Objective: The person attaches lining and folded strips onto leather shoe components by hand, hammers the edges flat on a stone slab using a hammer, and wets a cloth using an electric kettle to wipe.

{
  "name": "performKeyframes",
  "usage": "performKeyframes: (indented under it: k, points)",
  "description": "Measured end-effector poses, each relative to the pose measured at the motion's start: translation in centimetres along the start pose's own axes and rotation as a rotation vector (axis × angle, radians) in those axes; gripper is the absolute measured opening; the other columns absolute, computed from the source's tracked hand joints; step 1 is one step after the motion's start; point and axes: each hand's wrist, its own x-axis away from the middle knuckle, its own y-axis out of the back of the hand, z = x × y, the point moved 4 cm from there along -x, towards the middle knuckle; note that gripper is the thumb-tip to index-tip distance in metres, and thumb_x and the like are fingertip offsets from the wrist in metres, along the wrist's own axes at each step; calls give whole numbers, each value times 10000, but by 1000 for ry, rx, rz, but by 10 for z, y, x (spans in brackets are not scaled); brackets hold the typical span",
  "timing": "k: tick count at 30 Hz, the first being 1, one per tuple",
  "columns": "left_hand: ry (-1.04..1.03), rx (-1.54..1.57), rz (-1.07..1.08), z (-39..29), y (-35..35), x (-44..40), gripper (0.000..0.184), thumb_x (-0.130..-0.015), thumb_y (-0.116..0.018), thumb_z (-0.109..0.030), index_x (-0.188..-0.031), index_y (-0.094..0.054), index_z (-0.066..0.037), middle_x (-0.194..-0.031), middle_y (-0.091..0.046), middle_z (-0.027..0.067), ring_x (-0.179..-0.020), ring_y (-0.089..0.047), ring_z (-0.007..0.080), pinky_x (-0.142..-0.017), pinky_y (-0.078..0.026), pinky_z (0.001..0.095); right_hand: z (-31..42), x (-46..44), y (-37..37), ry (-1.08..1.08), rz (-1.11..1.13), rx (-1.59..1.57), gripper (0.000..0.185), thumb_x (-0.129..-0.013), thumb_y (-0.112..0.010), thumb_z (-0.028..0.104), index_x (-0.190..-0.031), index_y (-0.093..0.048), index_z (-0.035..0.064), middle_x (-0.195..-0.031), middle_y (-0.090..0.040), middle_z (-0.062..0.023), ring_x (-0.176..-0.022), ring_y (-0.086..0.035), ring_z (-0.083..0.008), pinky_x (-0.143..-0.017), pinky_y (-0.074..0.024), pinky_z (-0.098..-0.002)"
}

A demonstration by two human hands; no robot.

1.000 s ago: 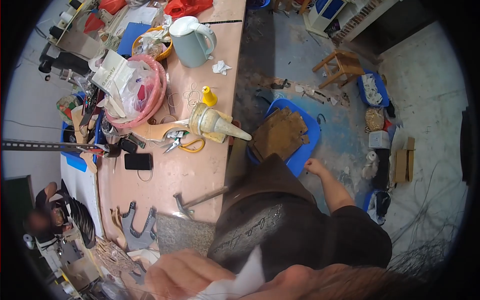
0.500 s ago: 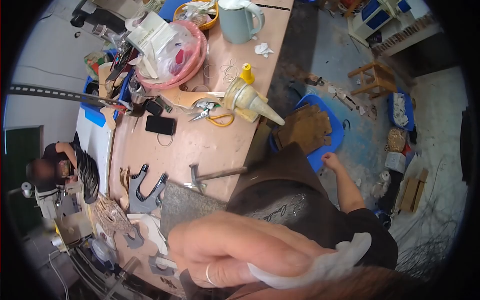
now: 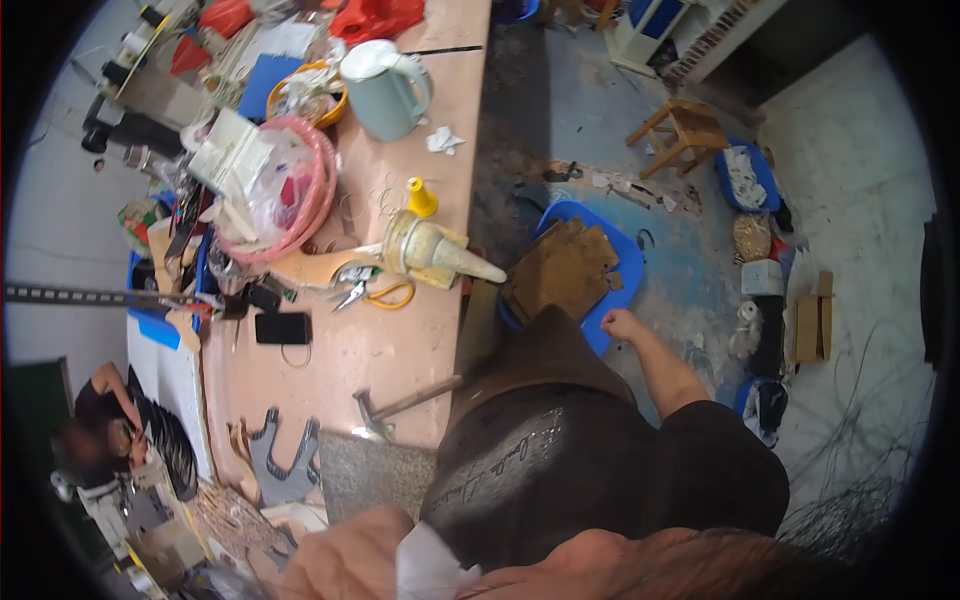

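My left hand (image 3: 350, 555) is close to the camera at the bottom edge, partly cut off. A crumpled white tissue (image 3: 430, 563) is pinched in its fingers, near my chin. My right hand (image 3: 621, 325) hangs by my side beyond the apron, over the edge of the blue bin (image 3: 622, 250); its fingers are curled closed and nothing shows in them. Near my left hand on the bench are a grey stone slab (image 3: 375, 475), a hammer (image 3: 415, 397) resting by it and dark grey U-shaped cut pieces (image 3: 285, 465).
On the bench (image 3: 400, 340) lie scissors (image 3: 388, 295), a phone (image 3: 283, 328), a cone-tipped stand (image 3: 440, 255), a yellow spool (image 3: 421, 198), a pink basket (image 3: 322, 200) and a jug (image 3: 385, 95). Another person (image 3: 120, 420) sits at the far left. A wooden stool (image 3: 685, 135) stands on the floor.
My left hand has moved down and left with the white tissue, mostly toward the bottom edge. The view has shifted, so the bench things sit lower and further left. My right hand stays by my side.
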Motion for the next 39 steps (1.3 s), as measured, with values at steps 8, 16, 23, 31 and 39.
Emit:
performKeyframes:
  k: [8,16,23,31,39]
  points:
    - [-4,-15,-93,12,3,0,326,-1022,-502,-114,-1234,-545,130,-1167,-561,376,-1102,-561,454,-956,-434,546,-2,-3,1,-17,-1,-12,111,-826,-729,134,-862,-696,35,-747,-691,-71,-623,-645,-153,-563,-524,-324]
    - [-31,-40,-5,7,-18,5,309,-1019,-503,-116,-1215,-548,119,-1132,-568,356,-1054,-566,428,-915,-439,528,-19,-8,0,-36,17,-70,101,-847,-715,116,-891,-674,34,-729,-665,-57,-598,-620,-150,-529,-498,-308]
    - [-40,-63,30,-4,-13,8,295,-1016,-503,-117,-1200,-550,109,-1102,-574,337,-1013,-569,405,-879,-444,511,4,-6,-3,-19,20,-55,104,-843,-717,114,-892,-687,27,-754,-679,-55,-641,-643,-150,-582,-521,-325]
    - [-33,-79,-53,0,-13,8,278,-1013,-504,-118,-1181,-552,97,-1067,-581,317,-966,-574,379,-838,-449,493,7,-13,-5,-22,40,-13,108,-824,-728,106,-891,-689,30,-778,-699,-66,-666,-666,-157,-601,-535,-328]
    - [-50,-98,11,1,-26,11,261,-1009,-505,-120,-1163,-555,86,-1032,-588,296,-918,-578,353,-797,-454,474,11,-9,-1,-23,20,-36,113,-817,-727,97,-892,-688,22,-751,-690,-78,-644,-661,-157,-561,-527,-328]
